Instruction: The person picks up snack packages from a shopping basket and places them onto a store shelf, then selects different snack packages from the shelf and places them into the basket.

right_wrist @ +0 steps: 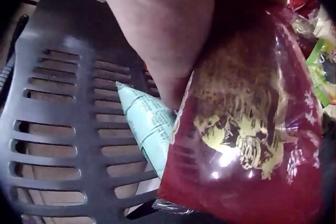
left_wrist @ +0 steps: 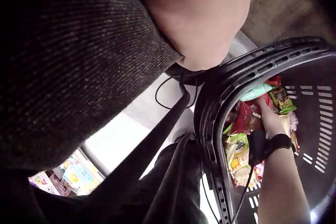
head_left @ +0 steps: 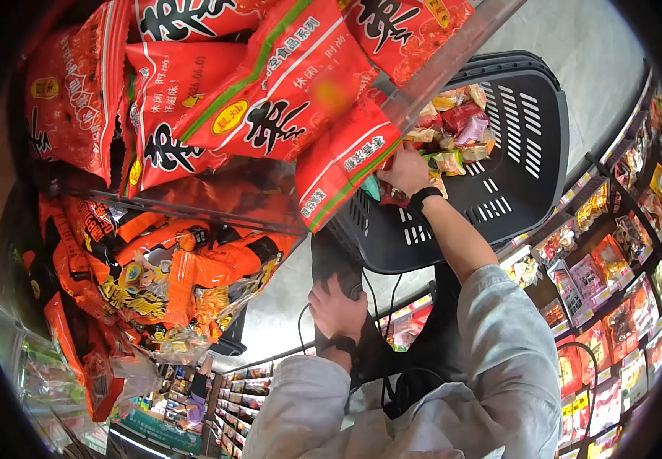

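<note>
My right hand (head_left: 406, 171) reaches into a dark grey shopping basket (head_left: 537, 191). It grips a dark red snack packet (right_wrist: 247, 150) with a clear window and gold print, thumb along the packet's edge. Beside the thumb, a teal packet (right_wrist: 149, 127) leans against the basket's slotted wall. Small wrapped snacks (head_left: 468, 126) in red, pink, green and yellow are heaped around the hand. My left hand (head_left: 337, 307) rests on my dark-trousered leg with its fingers spread, holding nothing. In the left wrist view, the left hand (left_wrist: 202, 19) fills the top, its fingers out of sight.
A clear shelf bin of large red snack bags (head_left: 270, 99) overhangs the basket's left side. Below it are orange packets (head_left: 186, 268). Shelves of packaged snacks (head_left: 614, 283) line the right. Black cables (head_left: 369, 306) hang near my legs. Another person (head_left: 196, 402) stands far off.
</note>
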Tool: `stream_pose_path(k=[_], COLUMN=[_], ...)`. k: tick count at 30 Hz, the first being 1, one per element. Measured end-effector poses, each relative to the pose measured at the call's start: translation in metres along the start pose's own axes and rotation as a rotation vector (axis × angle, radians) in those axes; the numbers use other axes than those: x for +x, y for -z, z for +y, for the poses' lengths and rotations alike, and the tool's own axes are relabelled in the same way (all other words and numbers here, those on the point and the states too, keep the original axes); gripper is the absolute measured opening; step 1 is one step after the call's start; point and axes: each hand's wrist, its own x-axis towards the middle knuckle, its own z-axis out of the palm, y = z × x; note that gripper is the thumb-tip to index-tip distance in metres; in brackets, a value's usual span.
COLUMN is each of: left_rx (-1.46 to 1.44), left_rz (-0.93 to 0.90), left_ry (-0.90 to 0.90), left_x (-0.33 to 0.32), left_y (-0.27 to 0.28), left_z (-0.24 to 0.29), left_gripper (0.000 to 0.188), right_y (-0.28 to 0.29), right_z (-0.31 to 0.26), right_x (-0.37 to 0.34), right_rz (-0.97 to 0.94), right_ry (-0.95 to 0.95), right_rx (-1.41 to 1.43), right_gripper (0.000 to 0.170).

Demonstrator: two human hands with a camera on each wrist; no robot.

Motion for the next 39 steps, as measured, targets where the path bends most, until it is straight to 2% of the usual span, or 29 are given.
stream_pose_path(k=[2,5,7,8,9,13,16,20,22,25,28,29,32,33,37,39], left_rx=[0.001,-0.001,-0.008,0.001,-0.002,-0.001,-0.003,-0.002,0.004,0.002,0.008,0.009,0.000,-0.006,0.004,0.008], left_rz=[-0.003,-0.009,-0.010,-0.001,0.002,0.011,0.009,0.015,0.013,0.008,-0.007,-0.010,-0.012,-0.016,-0.023,-0.021], left_ry=[0.001,0.005,0.010,0.001,0.001,-0.009,-0.004,-0.008,-0.006,-0.002,0.005,0.007,-0.008,-0.013,0.015,0.010], left_x=[0.001,0.001,0.000,0.001,0.001,0.003,0.003,0.003,0.003,0.004,0.003,0.003,0.003,0.003,0.002,0.003], left_y=[-0.001,-0.004,-0.006,0.003,0.003,0.004,0.004,0.000,-0.001,-0.002,-0.002,-0.004,-0.002,-0.001,-0.003,0.000], left_z=[-0.004,-0.012,-0.019,-0.004,-0.003,-0.003,-0.003,-0.006,-0.009,-0.011,-0.013,-0.018,-0.014,-0.015,-0.017,-0.013], left_gripper=[0.067,0.067,0.067,0.067,0.067,0.066,0.066,0.065,0.065,0.065,0.066,0.066,0.067,0.068,0.066,0.066], right_y=[0.008,0.008,0.002,0.015,0.011,0.022,0.039,0.054,0.060,0.062,0.061,0.061,0.087,0.095,0.099,0.098], right_z=[-0.008,-0.003,0.007,0.018,0.021,0.028,0.022,0.011,0.008,0.024,0.052,0.056,0.068,0.069,0.076,0.090], right_x=[-0.005,-0.006,-0.004,0.002,0.002,0.002,-0.011,-0.031,-0.037,-0.036,-0.018,-0.012,0.001,-0.003,-0.004,-0.001], right_rz=[-0.049,-0.039,0.033,0.078,0.146,0.051,0.098,0.265,0.362,0.549,0.786,0.746,0.507,0.420,0.222,0.050], right_ry=[-0.094,-0.131,-0.118,-0.118,-0.153,-0.247,-0.232,-0.203,-0.198,-0.201,-0.114,-0.187,-0.264,-0.254,-0.193,-0.245], right_rx=[-0.016,-0.020,0.006,0.035,0.067,0.001,-0.004,-0.052,-0.003,0.063,0.106,0.101,0.836,0.959,1.124,1.277], right_gripper=[0.092,0.098,0.100,0.102,0.101,0.098,0.096,0.091,0.096,0.100,0.098,0.098,0.097,0.091,0.078,0.073])
